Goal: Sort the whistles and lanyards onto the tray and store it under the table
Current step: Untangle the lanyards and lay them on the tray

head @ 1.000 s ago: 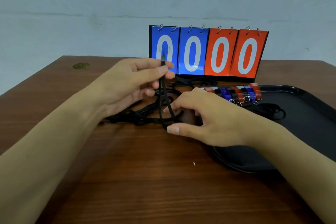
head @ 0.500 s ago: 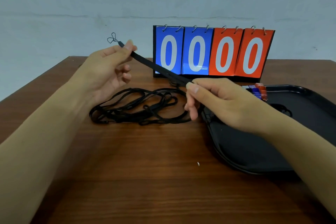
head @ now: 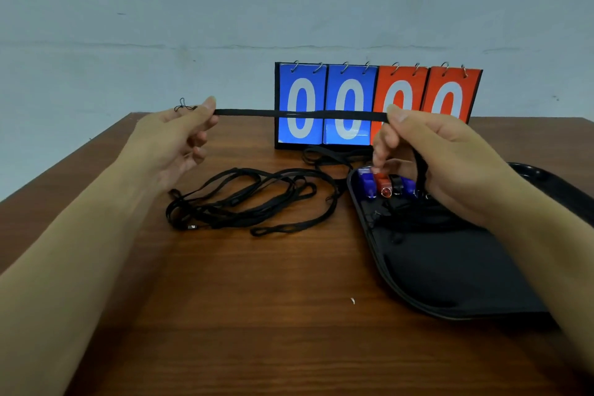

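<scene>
Both hands, left hand [head: 173, 141] and right hand [head: 427, 151], pinch one lanyard [head: 299, 113] taut left of the tray [head: 450, 273]; its hanging end could snag the whistles [head: 384, 185].

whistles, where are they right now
In the head view the whistles sit in a row at the far left corner of the black tray, right of the lanyard pile.

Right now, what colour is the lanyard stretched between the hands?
Black, clearest in the head view.
</scene>
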A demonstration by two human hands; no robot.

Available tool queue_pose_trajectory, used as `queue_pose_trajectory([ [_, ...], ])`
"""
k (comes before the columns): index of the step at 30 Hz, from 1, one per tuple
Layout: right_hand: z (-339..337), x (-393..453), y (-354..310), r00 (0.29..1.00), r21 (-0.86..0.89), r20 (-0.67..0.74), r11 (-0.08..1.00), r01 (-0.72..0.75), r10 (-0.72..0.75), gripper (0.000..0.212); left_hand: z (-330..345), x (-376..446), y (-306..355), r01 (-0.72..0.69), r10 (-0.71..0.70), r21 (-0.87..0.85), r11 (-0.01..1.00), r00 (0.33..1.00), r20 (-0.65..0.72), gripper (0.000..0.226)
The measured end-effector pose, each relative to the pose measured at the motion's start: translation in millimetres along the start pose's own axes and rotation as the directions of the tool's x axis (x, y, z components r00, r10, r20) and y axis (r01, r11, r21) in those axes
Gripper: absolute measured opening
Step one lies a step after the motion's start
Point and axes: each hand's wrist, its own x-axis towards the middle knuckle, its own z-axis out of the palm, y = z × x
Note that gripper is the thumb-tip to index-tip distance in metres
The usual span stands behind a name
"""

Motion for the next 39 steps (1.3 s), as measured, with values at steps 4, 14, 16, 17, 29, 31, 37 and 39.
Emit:
queue_pose_trajectory([
  [4, -9.9, 4.4, 1.6, 0.995, 0.044, -0.076, 0.997, -0.067, 0.07, 0.043, -9.4, 5.3, -2.8, -0.008, 0.006, -0.024, 1.0, 0.996, -0.088, 0.028],
  [14, -18.0, 3.4, -2.4, 0.985, 0.253, -0.152, 0.967, -0.034, 0.075, 0.042, -24.5, 18.4, -18.6, -0.03, 0.046, 0.067, 0.997, 0.965, -0.259, 0.031],
  [16, -18.1, 3.3, -3.8, 0.994, 0.393, -0.084, 0.919, -0.037, 0.076, 0.04, -24.6, 19.0, -20.7, -0.039, 0.052, 0.059, 0.997, 0.973, -0.225, 0.022],
  [17, -18.1, 3.2, -4.1, 0.997, 0.46, -0.048, 0.887, -0.033, 0.062, 0.038, -24.0, 18.1, -20.4, -0.033, 0.041, 0.045, 0.998, 0.982, -0.186, 0.015],
  [29, -12.3, 1.5, -0.7, 0.998, 0.702, 0.058, 0.709, -0.065, 0.033, 0.026, 29.2, -31.4, 2.8, 0.143, -0.158, 0.07, 0.987, 0.92, 0.358, 0.023],
  [31, -9.6, 1.4, -0.8, 0.995, 0.677, 0.074, 0.729, -0.104, 0.072, 0.02, 40.5, -42.4, 3.2, 0.164, -0.169, 0.05, 0.985, 0.89, 0.424, 0.02],
  [37, -2.4, 4.8, 2.7, 0.981, 0.593, 0.031, 0.787, -0.174, 0.193, 0.015, 59.6, -53.2, -2.1, 0.218, -0.216, 0.039, 0.975, 0.897, 0.386, 0.016],
  [39, -8.7, 7.4, 5.7, 0.97, 0.647, -0.011, 0.741, -0.179, 0.244, 0.013, 54.7, -43.3, -5.4, 0.245, -0.215, -0.087, 0.966, 0.941, 0.263, 0.022],
])
